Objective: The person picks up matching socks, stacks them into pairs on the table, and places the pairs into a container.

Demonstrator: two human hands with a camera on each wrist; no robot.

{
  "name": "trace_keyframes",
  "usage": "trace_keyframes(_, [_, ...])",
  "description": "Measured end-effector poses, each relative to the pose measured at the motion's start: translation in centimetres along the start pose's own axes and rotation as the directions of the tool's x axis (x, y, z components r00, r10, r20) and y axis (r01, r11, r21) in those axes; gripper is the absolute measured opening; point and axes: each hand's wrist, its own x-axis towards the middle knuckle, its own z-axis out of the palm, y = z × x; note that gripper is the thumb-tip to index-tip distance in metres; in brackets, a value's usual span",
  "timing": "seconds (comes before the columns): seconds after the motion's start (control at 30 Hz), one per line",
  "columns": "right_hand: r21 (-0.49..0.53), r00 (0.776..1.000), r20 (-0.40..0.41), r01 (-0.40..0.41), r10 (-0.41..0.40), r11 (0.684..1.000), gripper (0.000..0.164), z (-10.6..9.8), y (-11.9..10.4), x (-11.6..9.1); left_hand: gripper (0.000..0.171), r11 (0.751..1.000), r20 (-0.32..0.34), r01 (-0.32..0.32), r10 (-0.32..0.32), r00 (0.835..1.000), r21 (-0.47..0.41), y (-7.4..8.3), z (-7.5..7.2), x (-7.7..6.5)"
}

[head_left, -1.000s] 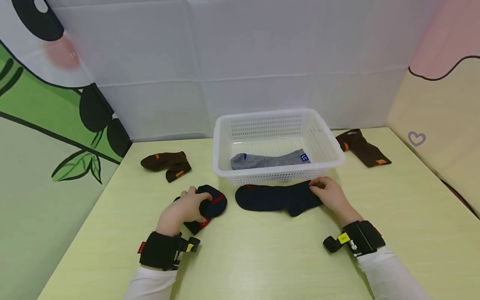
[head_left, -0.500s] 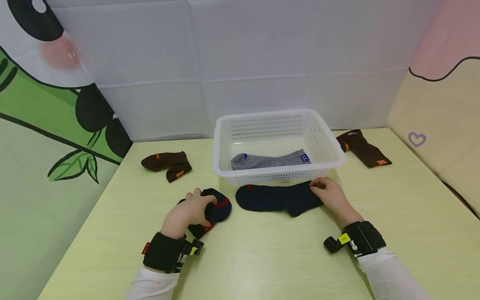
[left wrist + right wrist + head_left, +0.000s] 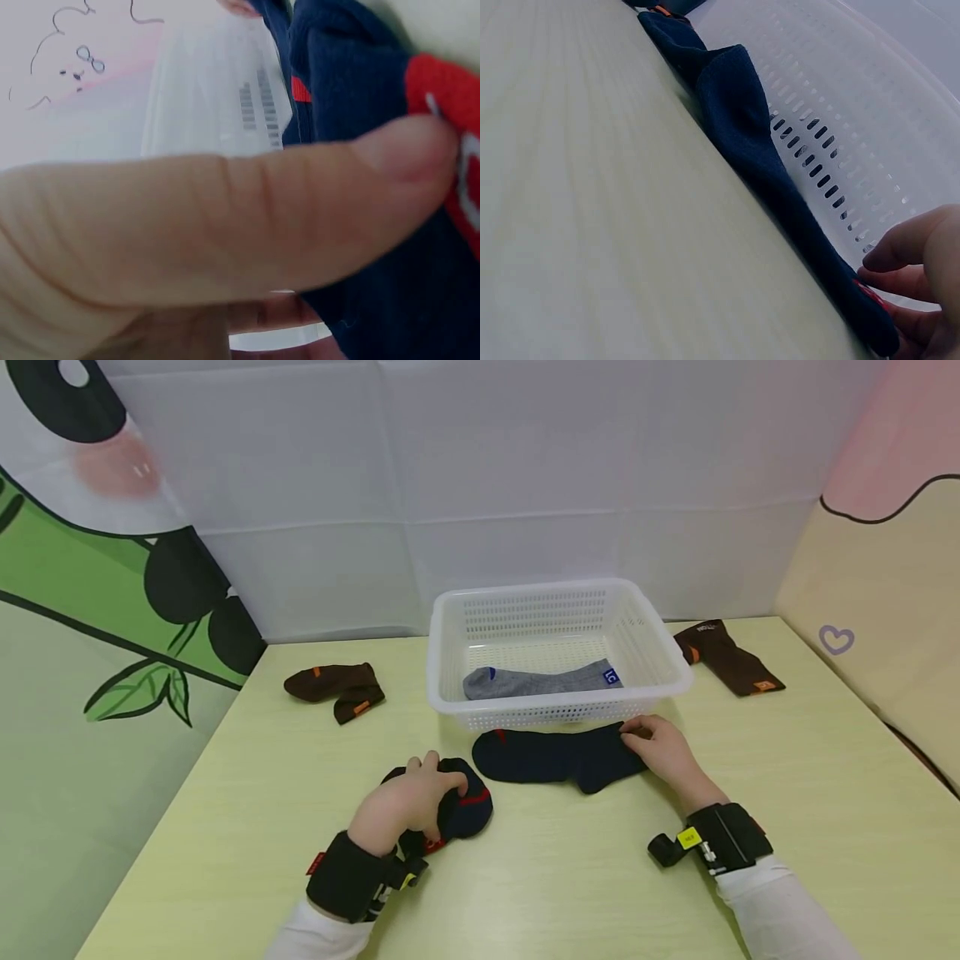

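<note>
My left hand (image 3: 405, 806) grips a bunched navy sock (image 3: 474, 817) with a red stripe, just above or on the table in front of the basket. In the left wrist view its thumb (image 3: 300, 217) presses beside the sock's red patch with white lettering. A second navy sock (image 3: 536, 757) lies flat along the basket's front, its red-marked toe to the left. At that sock's right end, my right hand (image 3: 663, 758) pinches the cuff between thumb and fingers. The right wrist view shows this cuff with a small red patch (image 3: 870, 294) at the fingertips.
A white perforated basket (image 3: 558, 710) stands at the back with a grey sock (image 3: 543, 681) inside. One brown sock (image 3: 341, 687) lies folded at the back left. Another brown sock (image 3: 731, 660) lies right of the basket. A fabric-covered wall borders the table (image 3: 562, 885).
My left hand has moved right and toward the front of the table, carrying the bunched navy sock closer to the flat one. My right hand and its sock have stayed in place.
</note>
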Motion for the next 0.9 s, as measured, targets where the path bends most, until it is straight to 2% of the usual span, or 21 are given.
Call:
trace_keyframes(0.17, [0.001,1.0,0.005,-0.005,0.005,1.0,0.02,0.0,-0.1,0.0,0.05,0.998,0.005,-0.038,0.038,0.999,0.057,1.3,0.5,-0.3])
trace_keyframes(0.37, [0.0,1.0,0.006,-0.016,0.016,1.0,0.021,-0.1,-0.3,-0.1,0.051,0.982,0.001,-0.103,0.104,0.995,0.157,3.0,1.0,-0.6])
trace_keyframes(0.57, [0.012,1.0,0.007,-0.028,0.028,1.0,0.021,-0.2,-0.3,-0.2,0.048,0.971,0.001,-0.165,0.167,0.986,0.174,4.2,1.5,-0.7])
trace_keyframes(0.9, [0.023,0.999,0.018,-0.043,0.042,0.999,0.023,-0.3,-0.5,-0.2,0.05,0.951,0.014,-0.252,0.254,0.967,0.178,5.0,1.8,-0.9])
